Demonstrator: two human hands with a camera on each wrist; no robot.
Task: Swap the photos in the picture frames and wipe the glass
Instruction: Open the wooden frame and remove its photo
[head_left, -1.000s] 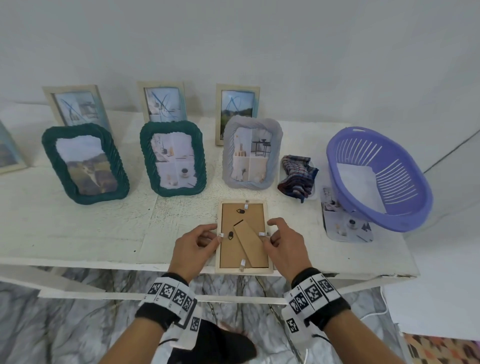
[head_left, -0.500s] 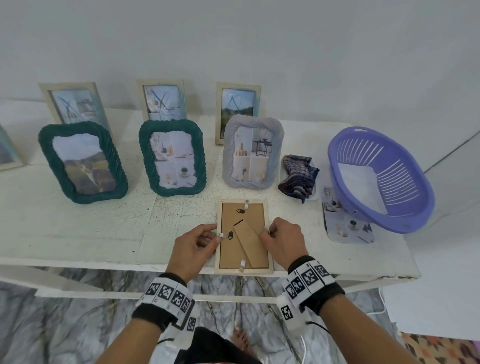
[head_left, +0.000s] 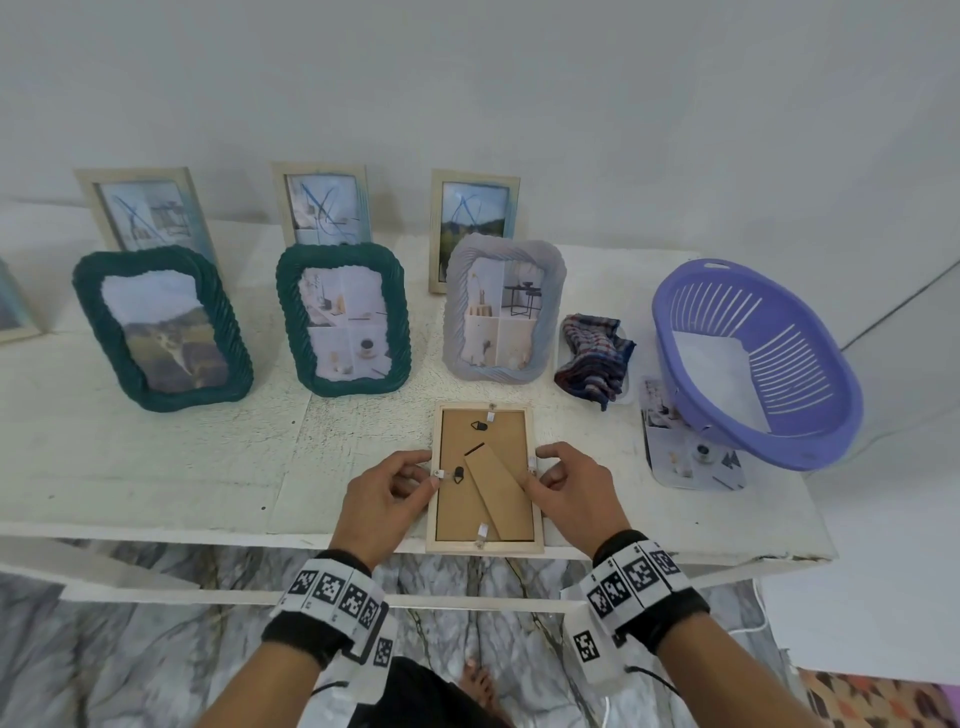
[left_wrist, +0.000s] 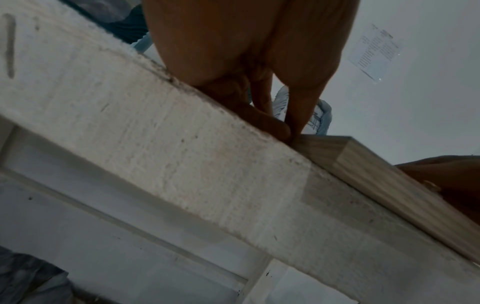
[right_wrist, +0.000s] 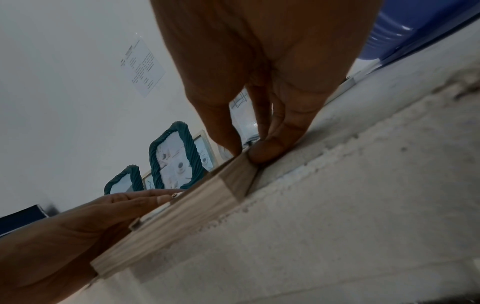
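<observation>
Your wooden frame (head_left: 484, 543) lies face down at the near edge of the white table (head_left: 156, 467), its brown backing board (head_left: 462, 499) and folded stand leg (head_left: 500, 489) facing up. Your left hand (head_left: 382, 499) sits at the frame's left side, thumb and forefinger pinching the small metal tab (head_left: 440, 473) there. Your right hand (head_left: 576, 493) sits at the right side, fingers curled over the frame's rim, with the thumb pressing its outer edge in the right wrist view. Behind the frame stand two green rope-edged frames (head_left: 163, 327) and a pale grey frame (head_left: 503, 306), with three slim wooden frames (head_left: 470, 228) near the wall. A checked cloth (head_left: 592, 358) lies right of the grey frame, beside a purple basket (head_left: 753, 358) resting partly on a loose photo (head_left: 691, 457).
</observation>
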